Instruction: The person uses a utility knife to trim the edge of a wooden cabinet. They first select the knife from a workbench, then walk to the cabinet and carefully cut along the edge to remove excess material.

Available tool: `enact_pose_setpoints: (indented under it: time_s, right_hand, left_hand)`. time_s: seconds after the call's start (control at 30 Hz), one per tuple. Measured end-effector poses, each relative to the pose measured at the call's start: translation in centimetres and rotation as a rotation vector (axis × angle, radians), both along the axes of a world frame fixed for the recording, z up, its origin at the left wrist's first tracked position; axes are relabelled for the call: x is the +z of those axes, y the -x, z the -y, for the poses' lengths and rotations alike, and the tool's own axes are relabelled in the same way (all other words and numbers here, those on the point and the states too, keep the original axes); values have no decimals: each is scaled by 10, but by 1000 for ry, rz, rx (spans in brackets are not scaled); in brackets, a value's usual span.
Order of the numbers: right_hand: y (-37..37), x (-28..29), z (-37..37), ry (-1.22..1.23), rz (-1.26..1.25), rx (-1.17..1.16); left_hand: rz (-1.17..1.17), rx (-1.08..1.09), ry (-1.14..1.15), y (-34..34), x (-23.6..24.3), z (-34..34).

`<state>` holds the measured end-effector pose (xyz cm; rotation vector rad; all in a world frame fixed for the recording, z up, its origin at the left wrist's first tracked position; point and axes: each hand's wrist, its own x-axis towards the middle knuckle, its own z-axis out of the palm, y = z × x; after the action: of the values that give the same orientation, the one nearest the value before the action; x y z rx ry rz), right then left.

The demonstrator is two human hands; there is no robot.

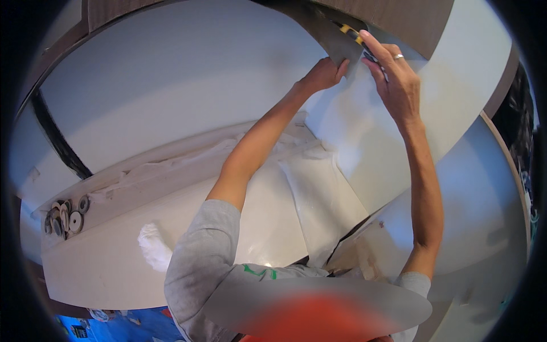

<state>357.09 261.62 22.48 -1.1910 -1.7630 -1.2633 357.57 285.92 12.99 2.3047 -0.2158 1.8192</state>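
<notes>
High in the head view, both my arms reach up to the underside of a brown wood-grain panel (399, 23). My right hand (400, 82) is closed round a yellow and black utility knife (350, 33), its tip pointing up and left against a thin grey-brown sheet (333, 43). The sheet hangs in a curved strip from the panel's lower edge. My left hand (323, 75) pinches the sheet's lower end, thumb on the near side and fingers mostly behind it. The knife's blade is too small and dim to make out clearly.
Below my arms lies a pale surface (268, 228), partly under clear plastic film (319, 194). Several tape rolls (68, 218) sit at its left end, and a white crumpled cloth (152, 246) lies near my left sleeve. A curved white panel (456, 222) stands at the right.
</notes>
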Motion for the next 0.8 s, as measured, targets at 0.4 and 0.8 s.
enact_pose_setpoints:
  time_s: [0.4, 0.8]
  right_hand:
    - [-61, 15, -66, -195, 186, -61]
    - [-65, 11, -18, 8, 43, -8]
  left_hand:
    - [-137, 78, -12, 6, -3, -6]
    - [-210, 26, 104, 8, 3, 8]
